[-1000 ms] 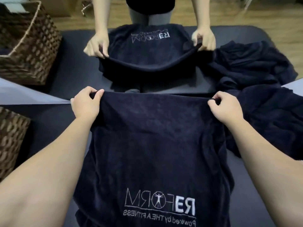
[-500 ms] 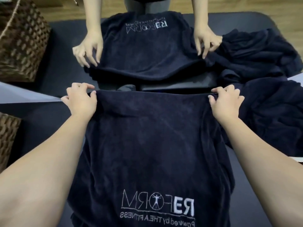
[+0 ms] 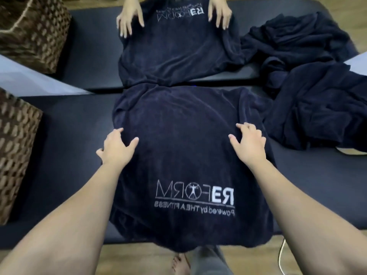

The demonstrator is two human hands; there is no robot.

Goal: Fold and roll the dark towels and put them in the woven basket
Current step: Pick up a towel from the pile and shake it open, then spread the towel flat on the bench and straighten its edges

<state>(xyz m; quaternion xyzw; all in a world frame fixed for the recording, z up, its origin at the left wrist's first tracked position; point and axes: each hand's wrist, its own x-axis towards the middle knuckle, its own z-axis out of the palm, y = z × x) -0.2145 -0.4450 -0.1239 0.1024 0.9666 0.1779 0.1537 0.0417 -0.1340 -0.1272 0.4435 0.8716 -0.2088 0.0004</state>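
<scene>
A woven basket [image 3: 15, 153] stands at the left edge of the dark bench [image 3: 65, 135]. The left hand [image 3: 117, 148] lies flat on the towel [image 3: 178, 155], fingers spread; the right hand [image 3: 249, 140] does likewise. To the right, more dark towels [image 3: 309, 92] lie heaped.

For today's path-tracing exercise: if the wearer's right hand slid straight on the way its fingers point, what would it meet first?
The right hand points away and slightly left, so it would likely just cross more of the near towel, then its far edge; the second towel lies beyond.
</scene>
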